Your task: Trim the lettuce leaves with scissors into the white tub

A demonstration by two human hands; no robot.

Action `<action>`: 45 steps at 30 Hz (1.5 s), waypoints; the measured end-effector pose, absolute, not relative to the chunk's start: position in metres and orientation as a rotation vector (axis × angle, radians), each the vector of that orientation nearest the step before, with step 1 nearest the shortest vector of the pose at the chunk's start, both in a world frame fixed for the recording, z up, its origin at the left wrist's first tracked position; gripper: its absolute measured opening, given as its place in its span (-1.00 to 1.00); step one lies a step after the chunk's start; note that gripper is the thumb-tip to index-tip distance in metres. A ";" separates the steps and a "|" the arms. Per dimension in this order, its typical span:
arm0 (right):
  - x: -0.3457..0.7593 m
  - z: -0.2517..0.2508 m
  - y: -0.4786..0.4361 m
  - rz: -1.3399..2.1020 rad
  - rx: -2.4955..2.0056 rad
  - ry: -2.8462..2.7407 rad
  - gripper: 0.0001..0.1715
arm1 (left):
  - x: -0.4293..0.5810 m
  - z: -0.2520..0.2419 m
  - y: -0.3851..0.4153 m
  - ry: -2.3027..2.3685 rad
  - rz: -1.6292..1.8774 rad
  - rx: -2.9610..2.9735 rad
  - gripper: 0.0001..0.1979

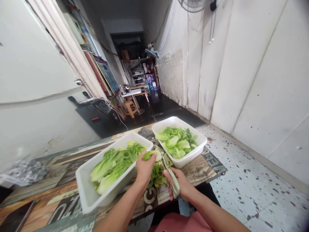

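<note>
My left hand (145, 166) is closed on a small head of lettuce (147, 156), its pale cut end facing right. In my right hand (180, 183) is a pair of scissors (174, 181) with light green handles, the blades close to that pale end. I cannot tell how far apart the blades are. Below and between my hands lies a heap of leaf trimmings (158, 174) on the table. To the left stands a white tub (84, 193) with long leafy lettuce (113, 167) in it. Another white tub (190, 158), to the right, holds loose lettuce leaves (177, 141).
The wooden-patterned table (198, 169) ends just before my lap. A dark phone (18, 216) lies at its left, near a bundle of silvery crumpled material (29, 172). Beyond are a stool (130, 108), a small white table (131, 93) and a wall fan (193, 4).
</note>
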State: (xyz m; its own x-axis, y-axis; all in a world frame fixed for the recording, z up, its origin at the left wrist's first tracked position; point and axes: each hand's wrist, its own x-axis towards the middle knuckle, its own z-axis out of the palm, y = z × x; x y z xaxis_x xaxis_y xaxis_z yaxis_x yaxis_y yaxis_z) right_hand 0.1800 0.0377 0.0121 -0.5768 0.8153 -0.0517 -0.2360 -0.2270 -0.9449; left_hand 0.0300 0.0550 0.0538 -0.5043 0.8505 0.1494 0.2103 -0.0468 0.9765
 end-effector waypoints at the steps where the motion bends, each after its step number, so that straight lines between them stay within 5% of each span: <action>1: 0.179 0.011 0.039 1.902 -0.745 -1.271 -0.29 | 0.029 0.054 0.056 1.703 1.636 1.116 -0.70; 9: 0.188 -0.004 0.039 2.068 -0.681 -1.219 -0.17 | 0.042 0.112 0.104 1.556 1.792 1.063 -0.72; 16: 0.197 -0.008 0.034 2.095 -0.629 -1.187 -0.30 | 0.009 0.192 0.155 1.199 1.011 1.409 -0.26; 18: 0.200 -0.007 0.033 2.096 -0.629 -1.181 -0.31 | -0.023 0.192 0.157 1.209 0.987 1.551 -0.32; 23: 0.198 -0.010 0.035 2.096 -0.608 -1.173 -0.35 | -0.098 0.145 0.161 1.933 0.640 2.075 -0.89; 29: 0.192 -0.016 0.037 2.106 -0.645 -1.189 -0.36 | -0.113 0.093 0.169 2.014 0.473 2.213 -0.89; 37: 0.194 -0.013 0.033 2.073 -0.698 -1.229 -0.34 | -0.110 0.101 0.153 1.944 0.466 2.391 -0.91; 45: 0.188 0.005 0.031 2.058 -0.661 -1.284 -0.28 | -0.101 0.138 0.104 1.771 1.055 1.993 -0.84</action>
State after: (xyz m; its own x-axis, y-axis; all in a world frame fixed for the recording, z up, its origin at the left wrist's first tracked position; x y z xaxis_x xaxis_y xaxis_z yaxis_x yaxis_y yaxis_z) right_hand 0.1882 0.0312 0.0050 -0.6845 0.7234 -0.0901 -0.2373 -0.3380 -0.9107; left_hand -0.1006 0.1043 0.1376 -0.0146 0.9422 0.3347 0.7430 -0.2138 0.6342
